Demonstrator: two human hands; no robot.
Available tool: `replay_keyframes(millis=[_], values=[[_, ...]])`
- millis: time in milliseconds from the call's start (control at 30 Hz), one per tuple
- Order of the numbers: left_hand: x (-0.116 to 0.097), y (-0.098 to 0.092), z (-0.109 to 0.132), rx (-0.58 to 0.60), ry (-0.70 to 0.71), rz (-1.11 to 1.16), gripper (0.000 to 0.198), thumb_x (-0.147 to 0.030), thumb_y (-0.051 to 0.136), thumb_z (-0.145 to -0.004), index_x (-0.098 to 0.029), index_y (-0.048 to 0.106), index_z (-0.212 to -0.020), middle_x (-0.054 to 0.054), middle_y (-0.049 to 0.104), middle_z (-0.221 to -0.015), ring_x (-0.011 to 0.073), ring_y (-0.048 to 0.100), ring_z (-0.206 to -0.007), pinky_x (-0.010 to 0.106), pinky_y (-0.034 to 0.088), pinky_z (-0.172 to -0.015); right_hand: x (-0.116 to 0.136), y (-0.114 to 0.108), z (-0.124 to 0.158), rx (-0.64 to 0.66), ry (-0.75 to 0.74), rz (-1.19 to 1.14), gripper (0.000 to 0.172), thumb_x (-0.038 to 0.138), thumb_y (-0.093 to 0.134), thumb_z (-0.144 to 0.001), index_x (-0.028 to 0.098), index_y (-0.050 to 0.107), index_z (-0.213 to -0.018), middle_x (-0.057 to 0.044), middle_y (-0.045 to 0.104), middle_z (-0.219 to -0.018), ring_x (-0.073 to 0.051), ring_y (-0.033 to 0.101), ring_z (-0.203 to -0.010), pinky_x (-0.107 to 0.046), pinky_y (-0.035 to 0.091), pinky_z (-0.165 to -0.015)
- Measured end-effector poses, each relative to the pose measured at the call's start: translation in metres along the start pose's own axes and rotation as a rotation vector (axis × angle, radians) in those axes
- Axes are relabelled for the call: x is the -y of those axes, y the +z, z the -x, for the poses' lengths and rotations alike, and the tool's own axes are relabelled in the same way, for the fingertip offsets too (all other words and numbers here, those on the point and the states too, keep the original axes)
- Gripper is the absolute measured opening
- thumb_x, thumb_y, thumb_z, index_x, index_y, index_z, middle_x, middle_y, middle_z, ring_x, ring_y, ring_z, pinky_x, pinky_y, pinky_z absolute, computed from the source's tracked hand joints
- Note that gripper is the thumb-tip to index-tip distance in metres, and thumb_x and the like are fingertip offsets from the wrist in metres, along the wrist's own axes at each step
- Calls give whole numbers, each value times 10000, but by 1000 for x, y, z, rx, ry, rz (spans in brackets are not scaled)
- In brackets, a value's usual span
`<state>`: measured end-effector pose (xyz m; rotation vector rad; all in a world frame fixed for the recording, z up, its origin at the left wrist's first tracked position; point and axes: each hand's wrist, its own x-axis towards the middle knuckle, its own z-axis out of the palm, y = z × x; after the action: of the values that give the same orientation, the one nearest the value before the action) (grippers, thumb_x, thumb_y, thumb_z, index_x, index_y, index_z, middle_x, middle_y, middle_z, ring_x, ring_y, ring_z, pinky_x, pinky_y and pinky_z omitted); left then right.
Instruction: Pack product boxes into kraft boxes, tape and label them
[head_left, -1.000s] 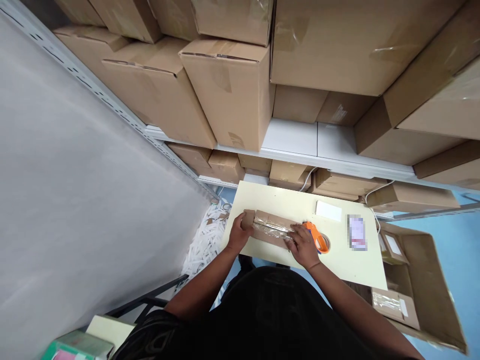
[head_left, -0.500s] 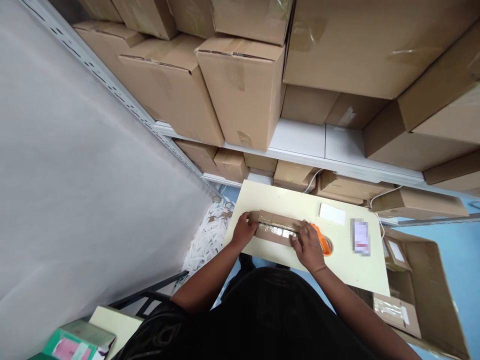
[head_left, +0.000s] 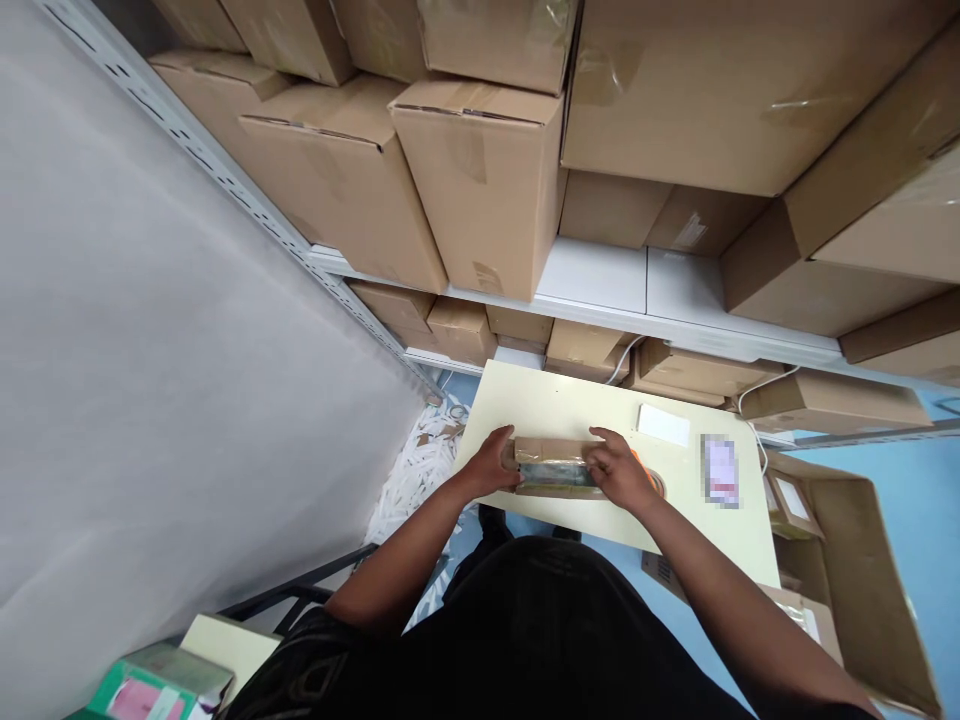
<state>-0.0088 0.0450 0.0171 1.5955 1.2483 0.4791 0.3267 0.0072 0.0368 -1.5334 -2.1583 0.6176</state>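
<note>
A small, long cardboard box (head_left: 551, 451) lies on the pale yellow table in front of me, with shiny clear tape along its far part. Along its near half shows a dark greenish-grey band; whether that is the contents or a wrapped surface I cannot tell. My left hand (head_left: 491, 468) grips the box's left end, thumb at the near side. At the right end, my right hand (head_left: 624, 474) holds the box with bent fingers, one finger stretched out past the far edge. Partly hidden behind that hand is an orange tape dispenser (head_left: 637, 457) with a roll of tape (head_left: 658, 484).
On the table (head_left: 525, 390) lie a white flat box (head_left: 664, 424) and a blurred-out phone-like item (head_left: 721, 470). Shelves of cardboard boxes (head_left: 480, 190) rise beyond. A large open carton (head_left: 862, 580) stands at right, paper shreds (head_left: 409, 480) at left on the floor.
The box has been turned or opened: the glossy taped face has given way to a dark greenish band. My right hand has shifted its fingers on the right end.
</note>
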Motion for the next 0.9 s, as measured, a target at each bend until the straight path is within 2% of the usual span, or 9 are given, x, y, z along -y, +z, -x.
replay_keyframes(millis=[100, 267, 333, 500, 600, 700, 767, 833, 900], values=[[-2, 10, 3, 45, 19, -67, 1087, -296, 888, -603, -216, 396, -1569, 136, 308, -1660, 382, 284, -1534, 513, 290, -1257, -1, -10, -2, 115, -146, 17, 237, 82, 615, -796, 254, 767, -852, -43, 519, -1533, -321, 405, -1461, -570, 431, -1132], [-4, 20, 4, -4, -26, -118, 944, -317, 839, -674, -166, 460, -1526, 176, 363, -1622, 400, 334, -1503, 537, 308, -1240, 2, -16, -2, 257, -171, 78, 271, 70, 630, -770, 284, 795, -785, 26, 527, -1548, -350, 361, -1503, -613, 422, -1124], [-6, 21, 3, -40, -10, -140, 852, -333, 799, -738, -166, 480, -1510, 171, 411, -1590, 384, 375, -1478, 522, 321, -1233, 4, -18, -2, 278, -166, 124, 315, 68, 626, -775, 299, 817, -872, 25, 494, -1576, -359, 353, -1508, -614, 419, -1127], [-17, 17, 3, -125, 49, -185, 668, -426, 678, -893, -183, 492, -1487, 155, 505, -1503, 336, 451, -1426, 493, 350, -1220, 6, -20, -6, 216, -117, 173, 369, 124, 657, -798, 267, 787, -1112, -40, 375, -1653, -361, 400, -1473, -568, 437, -1134], [-24, 15, 3, -215, 31, -160, 603, -369, 716, -856, -203, 543, -1409, 133, 518, -1460, 317, 496, -1380, 481, 378, -1203, 7, -23, -6, 202, -92, 181, 418, 193, 698, -799, 249, 744, -1210, -68, 328, -1675, -363, 414, -1457, -545, 439, -1138], [-30, 15, 5, -328, -19, -82, 609, -303, 766, -779, -235, 557, -1347, 109, 515, -1410, 304, 556, -1294, 485, 443, -1141, 9, -25, -3, 187, -61, 219, 664, 256, 748, -768, 216, 610, -1416, -121, 285, -1688, -389, 359, -1486, -554, 406, -1157], [-33, 17, 9, -389, -95, 20, 615, -307, 765, -765, -234, 535, -1330, 109, 522, -1363, 264, 642, -1123, 465, 528, -1021, 10, -25, -2, 181, -48, 252, 775, 291, 767, -749, 204, 536, -1484, -139, 257, -1695, -406, 310, -1511, -579, 363, -1175], [-37, 21, 14, -394, -152, 163, 574, -324, 734, -791, -228, 509, -1311, 99, 546, -1307, 208, 680, -968, 407, 580, -882, 11, -24, -3, 176, -44, 280, 825, 329, 772, -744, 214, 497, -1514, -132, 209, -1711, -416, 255, -1534, -607, 308, -1193], [-42, 25, 18, -313, -141, 256, 445, -325, 681, -838, -225, 528, -1244, 68, 608, -1204, 192, 687, -955, 360, 583, -838, 11, -21, -5, 167, -38, 304, 859, 359, 763, -751, 231, 458, -1544, -112, 151, -1727, -418, 204, -1552, -623, 251, -1211]])
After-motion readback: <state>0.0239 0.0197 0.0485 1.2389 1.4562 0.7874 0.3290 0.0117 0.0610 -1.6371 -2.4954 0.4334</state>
